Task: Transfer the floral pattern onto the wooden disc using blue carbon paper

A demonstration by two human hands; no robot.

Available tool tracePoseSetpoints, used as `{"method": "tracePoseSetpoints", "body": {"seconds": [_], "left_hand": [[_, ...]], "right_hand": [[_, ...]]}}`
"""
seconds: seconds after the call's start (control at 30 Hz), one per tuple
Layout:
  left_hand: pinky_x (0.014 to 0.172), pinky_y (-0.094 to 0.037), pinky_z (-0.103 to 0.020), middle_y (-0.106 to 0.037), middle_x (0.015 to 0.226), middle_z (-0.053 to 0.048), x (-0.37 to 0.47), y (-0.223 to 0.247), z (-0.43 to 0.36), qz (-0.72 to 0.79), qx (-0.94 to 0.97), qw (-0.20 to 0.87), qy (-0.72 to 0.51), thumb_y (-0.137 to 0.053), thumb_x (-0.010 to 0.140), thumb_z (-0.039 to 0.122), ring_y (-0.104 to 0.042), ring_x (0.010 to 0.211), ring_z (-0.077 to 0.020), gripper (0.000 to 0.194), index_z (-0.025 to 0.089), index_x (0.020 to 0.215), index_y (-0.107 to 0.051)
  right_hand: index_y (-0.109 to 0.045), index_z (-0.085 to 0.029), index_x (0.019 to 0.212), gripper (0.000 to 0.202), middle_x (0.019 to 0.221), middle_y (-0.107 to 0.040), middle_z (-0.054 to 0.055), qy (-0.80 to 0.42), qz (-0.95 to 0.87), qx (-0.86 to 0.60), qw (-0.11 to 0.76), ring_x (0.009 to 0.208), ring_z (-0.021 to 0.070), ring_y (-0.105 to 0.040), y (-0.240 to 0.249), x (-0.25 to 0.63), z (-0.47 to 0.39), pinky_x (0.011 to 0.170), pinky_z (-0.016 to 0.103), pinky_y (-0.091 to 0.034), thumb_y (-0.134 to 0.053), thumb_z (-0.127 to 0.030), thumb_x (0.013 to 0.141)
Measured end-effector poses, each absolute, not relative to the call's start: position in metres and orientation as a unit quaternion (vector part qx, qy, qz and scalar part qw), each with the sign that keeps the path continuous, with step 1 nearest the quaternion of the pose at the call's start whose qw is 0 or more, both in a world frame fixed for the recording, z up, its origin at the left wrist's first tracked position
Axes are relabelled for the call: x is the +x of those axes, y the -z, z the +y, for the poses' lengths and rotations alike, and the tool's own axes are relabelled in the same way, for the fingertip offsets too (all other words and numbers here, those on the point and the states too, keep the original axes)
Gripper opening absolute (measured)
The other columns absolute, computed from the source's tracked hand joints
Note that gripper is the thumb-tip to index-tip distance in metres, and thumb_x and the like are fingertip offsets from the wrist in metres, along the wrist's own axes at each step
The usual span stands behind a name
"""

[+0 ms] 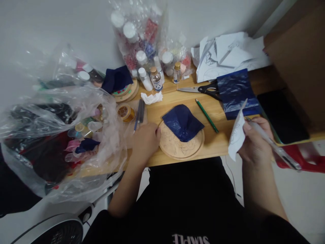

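My left hand (pixel 146 139) rests on the table with its fingers curled in. It is beside the left rim of a round wooden disc (pixel 175 149), and whatever its fingers may hold is hidden. Line drawings show on the disc's pale face. A crumpled piece of dark blue carbon paper (pixel 182 120) covers its upper part. Over the table's right edge, my right hand (pixel 256 140) is closed around a clear-barrelled pen (pixel 276 147). Between the same fingers is a small curled paper cutout (pixel 237 134) with a drawing on it.
A green pencil (pixel 207 116), black-handled scissors (pixel 198 89) and a blue carbon sheet (pixel 237 93) lie right of the disc. A phone (pixel 281 115) is at the right edge. Small bottles (pixel 156 79) stand behind. An open plastic bag (pixel 106 135) and thread spool (pixel 125 113) are left.
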State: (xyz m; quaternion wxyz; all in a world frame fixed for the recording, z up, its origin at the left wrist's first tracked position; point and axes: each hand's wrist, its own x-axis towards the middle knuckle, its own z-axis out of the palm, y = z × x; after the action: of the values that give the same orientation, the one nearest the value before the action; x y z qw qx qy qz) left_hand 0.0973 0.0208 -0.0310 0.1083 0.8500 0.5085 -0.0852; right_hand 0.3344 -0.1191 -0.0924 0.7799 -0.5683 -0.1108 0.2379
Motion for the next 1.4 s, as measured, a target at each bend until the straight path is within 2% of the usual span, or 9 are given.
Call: {"method": "tracePoseSetpoints", "body": {"seconds": [0.17,0.37,0.6,0.73,0.87,1.0,1.13,1.27,1.4], "left_hand": [[0.067,-0.047,-0.036,-0.065,0.087,-0.009,0.092,0.035,0.013,0.507,0.856,0.097,0.025,-0.051,0.085,0.029,-0.062,0.082,-0.0261,0.014,0.018,0.084,-0.061],[0.081,-0.049,-0.041,-0.061,0.099,-0.010,0.096,0.065,0.031,0.523,0.819,0.170,-0.163,-0.054,0.085,0.033,-0.060,0.091,-0.0236,0.030,0.016,0.110,-0.053],[0.081,-0.051,-0.034,-0.063,0.096,-0.003,0.107,0.070,0.049,0.487,0.804,0.252,-0.231,-0.057,0.081,0.016,-0.063,0.088,-0.0175,0.037,0.021,0.117,-0.051],[0.083,-0.049,-0.030,-0.060,0.102,-0.001,0.098,0.046,0.049,0.410,0.802,0.165,-0.402,-0.052,0.087,0.018,-0.060,0.094,-0.0144,0.023,0.022,0.109,-0.053],[0.085,-0.048,-0.031,-0.052,0.109,-0.001,0.081,0.020,0.047,0.364,0.771,0.081,-0.517,-0.052,0.090,0.025,-0.057,0.098,-0.0144,0.027,0.025,0.117,-0.048],[0.080,-0.049,-0.029,-0.048,0.111,-0.002,0.075,0.010,0.048,0.362,0.754,0.067,-0.544,-0.054,0.090,0.026,-0.057,0.094,-0.0126,0.027,0.024,0.116,-0.048],[0.079,-0.050,-0.030,-0.050,0.109,-0.002,0.073,0.014,0.049,0.374,0.748,0.084,-0.541,-0.056,0.087,0.024,-0.056,0.091,-0.0118,0.027,0.024,0.114,-0.048],[0.078,-0.052,-0.032,-0.053,0.108,-0.002,0.069,0.019,0.047,0.435,0.737,0.098,-0.508,-0.053,0.089,0.030,-0.058,0.094,-0.0138,0.024,0.026,0.113,-0.048],[0.077,-0.052,-0.032,-0.054,0.107,-0.002,0.067,0.020,0.045,0.472,0.732,0.094,-0.482,-0.052,0.090,0.033,-0.058,0.098,-0.0154,0.020,0.028,0.109,-0.048]], "right_hand": [[-0.055,-0.019,0.073,0.038,0.065,-0.059,-0.004,-0.243,-0.111,-0.568,0.779,0.059,0.0083,-0.053,0.093,0.335,-0.119,0.059,0.025,-0.042,-0.083,-0.023,0.048],[-0.055,-0.019,0.073,0.039,0.062,-0.059,-0.005,-0.239,-0.104,-0.571,0.779,0.057,0.0077,-0.052,0.092,0.334,-0.119,0.058,0.024,-0.043,-0.083,-0.024,0.046],[-0.055,-0.018,0.074,0.040,0.063,-0.060,-0.005,-0.234,-0.116,-0.571,0.778,0.055,0.0068,-0.054,0.092,0.336,-0.117,0.055,0.021,-0.045,-0.083,-0.024,0.046],[-0.057,-0.020,0.073,0.036,0.065,-0.063,-0.005,-0.250,-0.150,-0.576,0.764,0.056,0.0061,-0.056,0.095,0.334,-0.121,0.056,0.019,-0.048,-0.083,-0.026,0.049],[-0.061,-0.020,0.074,0.029,0.071,-0.066,-0.001,-0.311,-0.241,-0.603,0.694,0.061,0.0103,-0.062,0.091,0.324,-0.133,0.053,0.020,-0.051,-0.081,-0.018,0.054],[-0.062,-0.024,0.089,0.020,0.086,-0.067,0.000,-0.366,-0.450,-0.604,0.547,0.067,0.0128,-0.063,0.079,0.312,-0.132,0.051,0.023,-0.051,-0.069,-0.017,0.071],[-0.062,-0.022,0.085,0.009,0.079,-0.067,0.001,-0.311,-0.543,-0.635,0.453,0.066,0.0122,-0.062,0.074,0.308,-0.120,0.054,0.023,-0.048,-0.065,-0.023,0.076],[-0.060,-0.021,0.086,0.008,0.079,-0.066,0.001,-0.310,-0.541,-0.653,0.430,0.063,0.0117,-0.061,0.079,0.308,-0.124,0.052,0.023,-0.046,-0.061,-0.024,0.079],[-0.060,-0.024,0.090,0.010,0.085,-0.067,0.001,-0.310,-0.548,-0.654,0.419,0.073,0.0133,-0.063,0.080,0.306,-0.136,0.060,0.025,-0.049,-0.061,-0.023,0.080]]}}
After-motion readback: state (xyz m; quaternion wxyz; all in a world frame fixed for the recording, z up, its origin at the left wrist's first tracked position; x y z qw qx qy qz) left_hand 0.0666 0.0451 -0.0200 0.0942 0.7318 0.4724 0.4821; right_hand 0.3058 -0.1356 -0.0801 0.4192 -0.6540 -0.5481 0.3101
